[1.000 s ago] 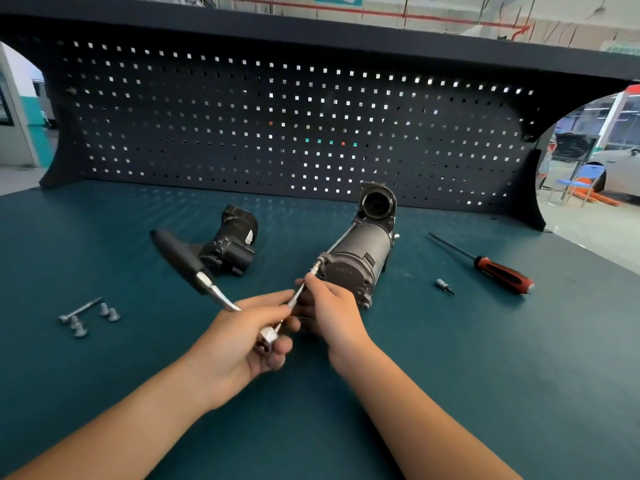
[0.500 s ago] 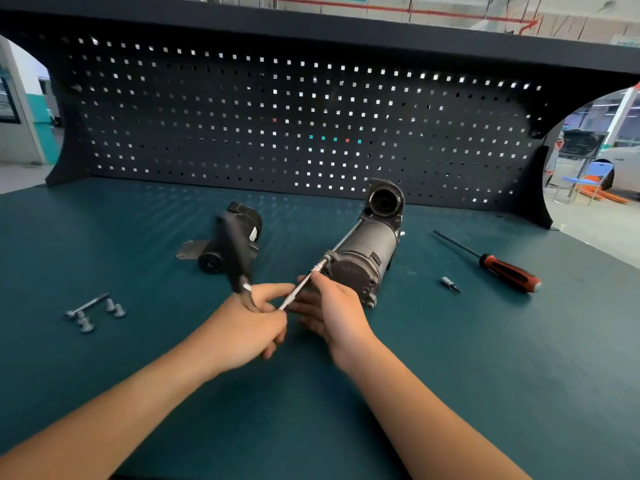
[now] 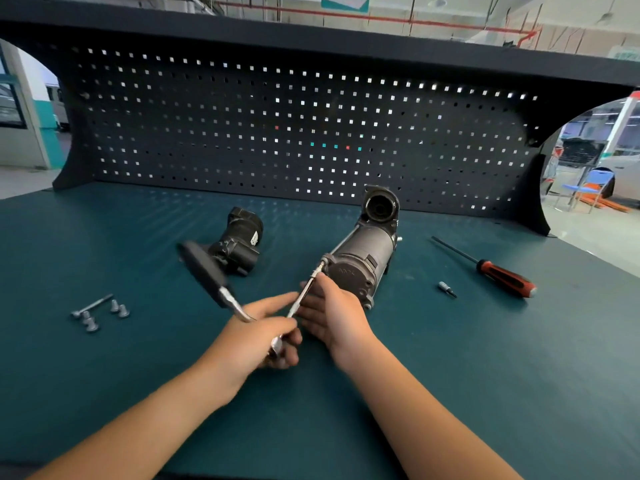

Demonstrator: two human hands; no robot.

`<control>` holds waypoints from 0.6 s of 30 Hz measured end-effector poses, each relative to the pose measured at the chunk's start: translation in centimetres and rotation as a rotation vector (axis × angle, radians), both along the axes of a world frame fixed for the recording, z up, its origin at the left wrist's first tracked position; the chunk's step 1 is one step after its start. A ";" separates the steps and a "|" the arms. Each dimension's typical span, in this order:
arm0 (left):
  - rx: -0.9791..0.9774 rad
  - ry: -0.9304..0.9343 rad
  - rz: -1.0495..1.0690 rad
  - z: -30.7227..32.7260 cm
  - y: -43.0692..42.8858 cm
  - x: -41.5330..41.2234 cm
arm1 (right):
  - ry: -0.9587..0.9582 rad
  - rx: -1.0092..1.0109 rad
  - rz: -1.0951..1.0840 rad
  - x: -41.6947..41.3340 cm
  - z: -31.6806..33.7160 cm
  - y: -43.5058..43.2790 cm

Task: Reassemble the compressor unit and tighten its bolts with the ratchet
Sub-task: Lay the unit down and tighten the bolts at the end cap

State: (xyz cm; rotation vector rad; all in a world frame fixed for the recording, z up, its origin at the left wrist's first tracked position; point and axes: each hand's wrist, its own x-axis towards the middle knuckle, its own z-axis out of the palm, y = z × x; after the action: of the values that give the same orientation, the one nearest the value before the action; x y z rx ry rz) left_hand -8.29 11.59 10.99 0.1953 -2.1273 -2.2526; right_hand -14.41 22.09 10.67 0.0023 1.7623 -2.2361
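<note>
matt grey metal compressor [image 3: 360,261], glossy chrome ratchet [image 3: 235,303]

This is looking like a vehicle workshop. A black perforated tool panel [image 3: 242,133] is standing behind a teal tabletop [image 3: 485,375], where a red-handled screwdriver [image 3: 502,276], a driver bit [image 3: 446,288] and loose bolts [image 3: 100,311] are lying. Red pipes [image 3: 381,19] are running under an industrial ceiling, and a white car [image 3: 625,181] is sitting past the right opening.

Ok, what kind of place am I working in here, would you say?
Probably a vehicle repair workshop or training bay: a green-topped workbench backed by a black perforated tool board, a compressor unit and screwdriver lying on it, and a white car parked beyond the right end.
</note>
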 end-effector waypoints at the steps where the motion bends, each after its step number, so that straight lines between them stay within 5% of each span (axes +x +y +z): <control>1: 0.260 -0.088 -0.006 0.3 0.0 0.0 | -0.003 -0.005 0.002 -0.1 0.0 0.1; 4: 0.974 -0.219 -0.113 1.3 -0.4 0.2 | -0.010 -0.012 0.010 -0.2 0.0 0.3; 6: 1.136 -0.185 -0.125 1.6 0.1 0.5 | -0.010 -0.021 0.016 -0.2 0.0 0.3; 13: 0.553 -0.206 -0.075 1.9 -0.6 0.2 | -0.029 -0.136 0.019 -0.2 0.2 0.3; 18: -0.111 -0.062 -0.078 2.5 -1.6 -0.1 | -0.035 -0.133 0.033 -0.1 0.2 0.0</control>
State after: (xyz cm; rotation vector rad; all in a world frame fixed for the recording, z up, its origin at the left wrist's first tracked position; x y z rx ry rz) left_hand -8.36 10.00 13.53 0.1837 -2.3236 -2.1879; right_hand -14.54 22.10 10.89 -0.0157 1.5815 -2.3106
